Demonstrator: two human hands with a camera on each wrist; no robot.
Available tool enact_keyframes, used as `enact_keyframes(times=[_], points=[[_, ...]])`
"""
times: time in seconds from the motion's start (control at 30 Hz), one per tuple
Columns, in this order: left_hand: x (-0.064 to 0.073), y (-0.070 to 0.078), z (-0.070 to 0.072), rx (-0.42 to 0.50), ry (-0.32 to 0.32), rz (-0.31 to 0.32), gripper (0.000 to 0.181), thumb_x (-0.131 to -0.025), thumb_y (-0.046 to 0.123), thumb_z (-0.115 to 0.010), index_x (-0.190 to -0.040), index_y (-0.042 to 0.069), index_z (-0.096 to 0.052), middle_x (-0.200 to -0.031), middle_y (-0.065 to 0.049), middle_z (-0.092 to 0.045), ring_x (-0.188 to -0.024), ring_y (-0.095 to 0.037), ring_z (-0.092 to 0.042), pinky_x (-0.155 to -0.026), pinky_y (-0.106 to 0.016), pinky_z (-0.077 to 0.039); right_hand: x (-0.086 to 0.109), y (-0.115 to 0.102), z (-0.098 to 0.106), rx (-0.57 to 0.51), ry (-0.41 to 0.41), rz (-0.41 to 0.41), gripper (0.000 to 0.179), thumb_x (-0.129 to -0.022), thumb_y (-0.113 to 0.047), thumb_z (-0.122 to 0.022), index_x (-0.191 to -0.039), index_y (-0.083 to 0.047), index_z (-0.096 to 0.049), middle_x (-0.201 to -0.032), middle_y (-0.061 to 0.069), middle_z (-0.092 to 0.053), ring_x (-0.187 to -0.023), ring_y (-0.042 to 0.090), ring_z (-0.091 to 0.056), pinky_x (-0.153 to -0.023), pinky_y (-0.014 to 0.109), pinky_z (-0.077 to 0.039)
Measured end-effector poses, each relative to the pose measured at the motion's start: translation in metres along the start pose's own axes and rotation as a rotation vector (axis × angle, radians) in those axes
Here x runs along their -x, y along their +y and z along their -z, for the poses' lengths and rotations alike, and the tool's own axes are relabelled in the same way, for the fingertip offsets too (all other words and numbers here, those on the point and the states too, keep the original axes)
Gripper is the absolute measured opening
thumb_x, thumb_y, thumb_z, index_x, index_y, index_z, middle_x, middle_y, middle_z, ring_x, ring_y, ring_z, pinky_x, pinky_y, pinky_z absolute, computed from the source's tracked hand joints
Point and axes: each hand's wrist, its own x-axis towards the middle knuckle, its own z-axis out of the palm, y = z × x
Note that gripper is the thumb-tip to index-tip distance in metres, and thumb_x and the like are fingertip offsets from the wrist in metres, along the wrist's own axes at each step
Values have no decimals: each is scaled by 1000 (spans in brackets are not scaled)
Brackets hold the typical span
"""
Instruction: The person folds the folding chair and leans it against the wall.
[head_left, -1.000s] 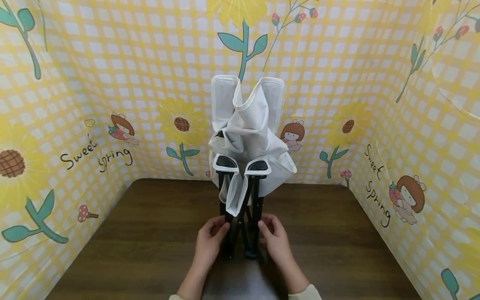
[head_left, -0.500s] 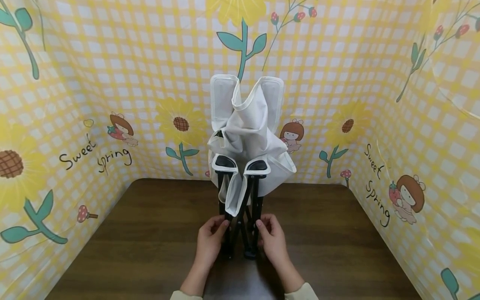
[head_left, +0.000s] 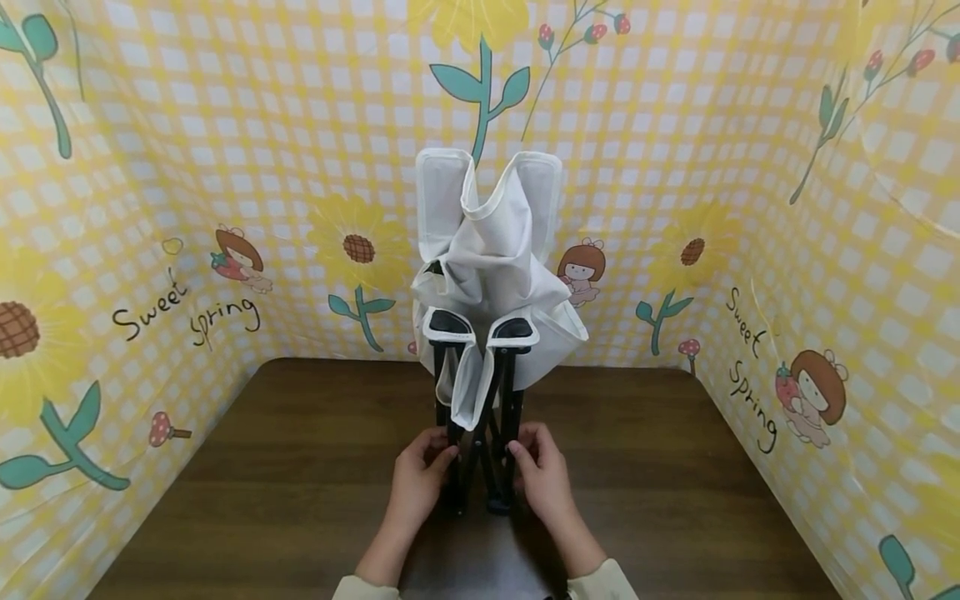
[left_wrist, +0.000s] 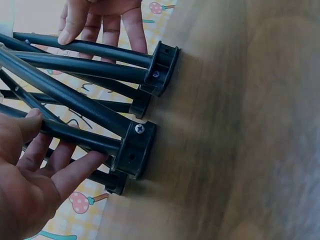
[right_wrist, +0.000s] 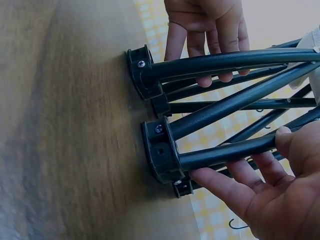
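Observation:
In the head view, a folding chair (head_left: 498, 237) stands upright and mostly folded, its white fabric bunched above crossed black tube legs (head_left: 486, 475). My left hand (head_left: 415, 479) holds a front leg on the left side, low down. On the right side, my right hand (head_left: 546, 475) holds another leg at about the same height. Up close in the left wrist view, thumb and fingers lie on opposite sides of a leg tube (left_wrist: 82, 137), just above a screwed black plastic foot (left_wrist: 134, 150). The right wrist view has a similar foot (right_wrist: 162, 152) against the table.
The chair stands on a dark brown wooden table (head_left: 300, 467) with rounded far corners. A yellow checked cloth (head_left: 637, 150) printed with sunflowers and cartoon figures rises behind the table and along both sides.
The whole head view has shifted slightly, so everything appears a little further left. Both hands keep hold of the legs, and the folding chair stays folded.

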Motion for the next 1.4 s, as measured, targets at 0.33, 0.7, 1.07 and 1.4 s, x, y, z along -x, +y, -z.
enact_keyframes(times=[0.33,0.7,1.07,1.4], points=[[-8,-4,-1,-46,-22,-9,20,-95,4,-71,-115,6,-68,-99,-11,-72,-90,-37,-71,-60,-29,-60,-11,6,-2,39,-42,73,22,-100,-5,-64,-120,-10,-55,-101,14,-64,-87,42,-65,-53,36,-59],[-21,-14,-6,-97,25,-84,20,-94,3,-72,-113,7,-69,-93,-7,-72,-77,-32,-68,-57,-26,-56,-23,10,-5,45,-41,67,20,-101,-9,-64,-118,-11,-55,-99,13,-65,-69,33,-64,-56,44,-60],[-33,-19,-6,-147,28,-78,18,-96,5,-70,-114,7,-68,-95,-8,-71,-69,-20,-64,-59,-26,-55,-37,17,-10,62,-34,87,20,-102,-8,-63,-119,-11,-54,-101,14,-66,-81,43,-65,-53,37,-59],[-41,-20,-7,-168,49,-163,16,-94,2,-72,-110,5,-69,-90,-6,-72,-66,-15,-64,-56,-25,-55,-43,19,-13,78,-31,124,20,-101,-7,-63,-119,-11,-54,-99,13,-65,-75,40,-64,-52,29,-55]])
